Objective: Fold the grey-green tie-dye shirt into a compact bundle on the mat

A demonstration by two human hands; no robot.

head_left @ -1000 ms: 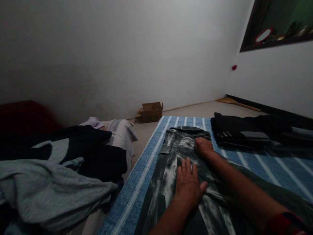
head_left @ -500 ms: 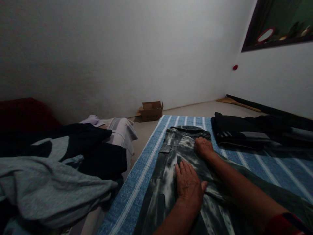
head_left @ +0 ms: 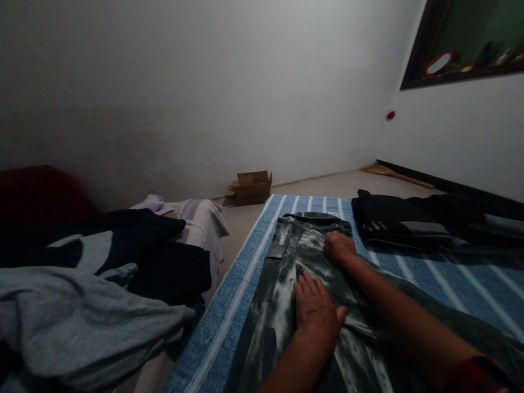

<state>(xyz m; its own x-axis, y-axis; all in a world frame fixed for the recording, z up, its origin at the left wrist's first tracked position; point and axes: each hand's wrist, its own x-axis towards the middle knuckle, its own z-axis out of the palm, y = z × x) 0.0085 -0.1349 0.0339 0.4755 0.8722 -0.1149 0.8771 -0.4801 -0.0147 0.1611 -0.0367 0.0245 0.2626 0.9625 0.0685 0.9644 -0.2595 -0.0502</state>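
Note:
Grey-and-white tie-dye-patterned trousers [head_left: 282,273] lie on a blue striped cloth [head_left: 229,322], waistband at the far end, with a flapped pocket on the left side. My left hand [head_left: 315,308] rests flat on the upper leg area, fingers stretched forward and thumb out to the right. Farther up, near the waistband, my right hand [head_left: 340,248] has its fingers curled in on the fabric; the fingertips are partly hidden. The trousers' other leg spreads to the right beneath my right forearm.
Dark folded clothes [head_left: 397,224] lie at the right on the striped cloth. On the left are a grey garment [head_left: 90,322], dark navy clothes [head_left: 164,267] and a pale patterned cover [head_left: 200,224]. An open cardboard box [head_left: 251,191] stands on the floor by the wall.
The view has shifted very slightly. Both hands keep their places on the trousers, and the trousers look the same.

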